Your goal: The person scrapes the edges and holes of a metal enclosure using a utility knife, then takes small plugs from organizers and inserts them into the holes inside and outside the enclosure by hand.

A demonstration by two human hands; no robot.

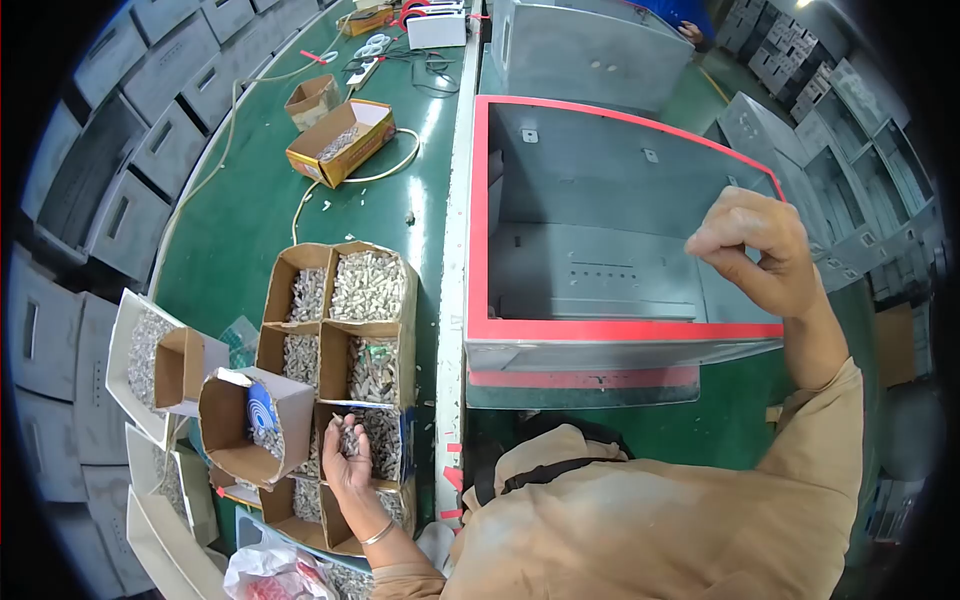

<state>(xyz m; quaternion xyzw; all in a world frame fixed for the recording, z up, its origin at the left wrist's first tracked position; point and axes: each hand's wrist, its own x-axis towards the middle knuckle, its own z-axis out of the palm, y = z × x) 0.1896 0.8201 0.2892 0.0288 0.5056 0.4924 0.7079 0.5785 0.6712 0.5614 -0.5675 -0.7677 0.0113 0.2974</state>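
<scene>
My left hand (347, 458) is cupped, palm up, around several small grey parts (349, 437), too small to name. It is over the near compartments of a divided cardboard box (319, 362) filled with similar small grey and whitish pieces. My right hand (757, 245) is raised at the right side of a grey metal cabinet (600, 262), its thumb and fingers pinched together. Whatever those fingers hold, if anything, is hidden. Red tape (630, 330) runs along the rim of the cabinet's open face.
A small carton (274, 432) rests against the divided box, with white bins (150, 365) to its left. Farther along the green bench (225, 245) lie a yellow carton (345, 140), a power strip (364, 72) and cables. Behind the cabinet stands another grey cabinet (590, 60), near another person's hand (691, 32).
</scene>
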